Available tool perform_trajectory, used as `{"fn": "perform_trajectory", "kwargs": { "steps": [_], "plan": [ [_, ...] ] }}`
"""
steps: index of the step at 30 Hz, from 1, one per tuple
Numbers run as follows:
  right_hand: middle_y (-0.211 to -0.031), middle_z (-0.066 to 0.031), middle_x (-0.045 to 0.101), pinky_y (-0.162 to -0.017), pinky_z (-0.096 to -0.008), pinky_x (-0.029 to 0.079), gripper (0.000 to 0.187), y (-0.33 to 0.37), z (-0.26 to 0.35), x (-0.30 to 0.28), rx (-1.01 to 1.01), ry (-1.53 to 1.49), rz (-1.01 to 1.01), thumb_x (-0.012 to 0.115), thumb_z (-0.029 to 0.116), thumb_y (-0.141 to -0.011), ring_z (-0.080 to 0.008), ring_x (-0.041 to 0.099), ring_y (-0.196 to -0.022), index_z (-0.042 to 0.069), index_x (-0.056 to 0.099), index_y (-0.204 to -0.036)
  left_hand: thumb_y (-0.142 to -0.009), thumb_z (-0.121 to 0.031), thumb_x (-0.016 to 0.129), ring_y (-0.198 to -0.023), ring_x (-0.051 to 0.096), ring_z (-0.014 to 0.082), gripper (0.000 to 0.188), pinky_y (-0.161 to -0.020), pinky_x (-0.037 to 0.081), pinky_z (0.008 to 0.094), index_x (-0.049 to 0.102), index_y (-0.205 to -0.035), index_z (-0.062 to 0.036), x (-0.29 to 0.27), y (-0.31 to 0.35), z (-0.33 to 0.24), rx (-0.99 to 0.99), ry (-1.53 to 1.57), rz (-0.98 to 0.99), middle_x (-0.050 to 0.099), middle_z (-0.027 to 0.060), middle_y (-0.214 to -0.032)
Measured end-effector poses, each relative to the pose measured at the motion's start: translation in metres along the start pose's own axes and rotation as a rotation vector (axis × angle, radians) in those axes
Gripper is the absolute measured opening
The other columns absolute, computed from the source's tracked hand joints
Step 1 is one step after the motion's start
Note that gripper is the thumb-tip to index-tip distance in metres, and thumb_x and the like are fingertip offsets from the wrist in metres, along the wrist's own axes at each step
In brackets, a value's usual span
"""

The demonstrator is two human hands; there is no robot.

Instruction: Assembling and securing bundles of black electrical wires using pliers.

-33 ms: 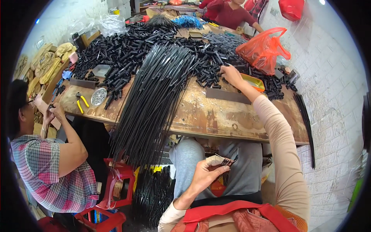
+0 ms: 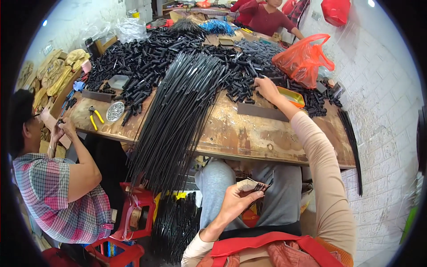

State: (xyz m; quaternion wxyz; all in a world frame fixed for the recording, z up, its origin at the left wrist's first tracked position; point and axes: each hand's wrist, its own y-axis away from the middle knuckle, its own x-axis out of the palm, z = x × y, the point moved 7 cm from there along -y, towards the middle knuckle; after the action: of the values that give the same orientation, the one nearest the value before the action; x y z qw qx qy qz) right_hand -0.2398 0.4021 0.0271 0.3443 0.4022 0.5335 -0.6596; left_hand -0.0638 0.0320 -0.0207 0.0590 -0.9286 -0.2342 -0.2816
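Observation:
Above my lap, my left hand (image 2: 241, 199) is closed round a small dark part whose slim tip sticks up past the fingers. Its kind is hard to make out. A light-coloured wrap covers part of the fingers. My right arm stretches across the table, and my right hand (image 2: 267, 90) touches the edge of a heap of short black plastic tubes (image 2: 242, 91). The fingers are bent together there, and what they grip, if anything, is hidden. Just right of that hand lies a yellow tray with an orange rim (image 2: 299, 100).
Long thin black rods (image 2: 178, 107) overhang the table's front edge. Yellow-handled pliers (image 2: 95, 118) and a bowl of small metal pieces (image 2: 115, 111) lie left. An orange plastic bag (image 2: 302, 60) sits far right. A co-worker in a checked shirt (image 2: 66, 196) works left; another person (image 2: 267, 18) is behind the table.

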Motion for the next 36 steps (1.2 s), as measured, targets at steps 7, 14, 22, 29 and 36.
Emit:
{"fn": "perform_trajectory", "kwargs": {
  "steps": [7,14,22,29,36],
  "plan": [
    [-0.087,-0.0048,0.067,-0.081,-0.0288,0.048,0.019,0.060,0.068,-0.107,0.166,-0.723,0.102,0.067,0.009,-0.083,-0.0146,0.063,-0.088,0.002,0.065,-0.100,-0.084,0.005,0.065,-0.088,0.065,0.0160,0.018,-0.083,0.055,0.0316,0.064,-0.102,0.0034,0.010,-0.002,-0.012,0.015,0.047,-0.039,0.067,0.0096,-0.100],
    [-0.102,-0.0047,0.064,-0.089,-0.0240,0.046,0.022,0.202,0.186,-0.220,0.239,-1.204,0.462,0.067,0.002,-0.084,-0.0091,0.060,-0.096,0.000,0.061,-0.105,-0.085,0.004,0.064,-0.098,0.061,0.0182,0.029,-0.080,0.057,0.0359,0.058,-0.113,0.0008,0.075,-0.012,-0.051,0.053,-0.069,0.268,0.063,0.0101,-0.108],
    [-0.104,-0.0077,0.064,-0.090,-0.0286,0.047,0.017,0.262,0.180,-0.246,0.229,-1.278,0.476,0.064,0.005,-0.086,-0.0123,0.060,-0.099,0.000,0.059,-0.101,-0.085,0.005,0.063,-0.099,0.063,0.0195,0.034,-0.079,0.057,0.0352,0.059,-0.118,0.0014,0.119,0.000,-0.050,0.017,-0.100,0.342,0.065,0.0114,-0.108],
    [-0.101,-0.0064,0.063,-0.086,-0.0278,0.048,0.013,0.286,0.174,-0.242,0.323,-1.386,0.397,0.063,0.009,-0.088,-0.0128,0.061,-0.096,0.001,0.058,-0.097,-0.085,0.005,0.063,-0.099,0.062,0.0196,0.035,-0.079,0.057,0.0341,0.059,-0.119,0.0009,0.134,0.011,-0.040,0.017,-0.130,0.337,0.063,0.0118,-0.113],
    [-0.104,-0.0115,0.066,-0.088,-0.0302,0.049,0.011,0.295,0.164,-0.242,0.373,-1.428,0.368,0.062,0.008,-0.089,-0.0159,0.064,-0.094,0.001,0.058,-0.097,-0.083,0.005,0.064,-0.099,0.062,0.0194,0.036,-0.078,0.057,0.0333,0.059,-0.119,0.0018,0.142,0.011,-0.043,0.024,-0.157,0.323,0.063,0.0104,-0.109]
  ]
}}
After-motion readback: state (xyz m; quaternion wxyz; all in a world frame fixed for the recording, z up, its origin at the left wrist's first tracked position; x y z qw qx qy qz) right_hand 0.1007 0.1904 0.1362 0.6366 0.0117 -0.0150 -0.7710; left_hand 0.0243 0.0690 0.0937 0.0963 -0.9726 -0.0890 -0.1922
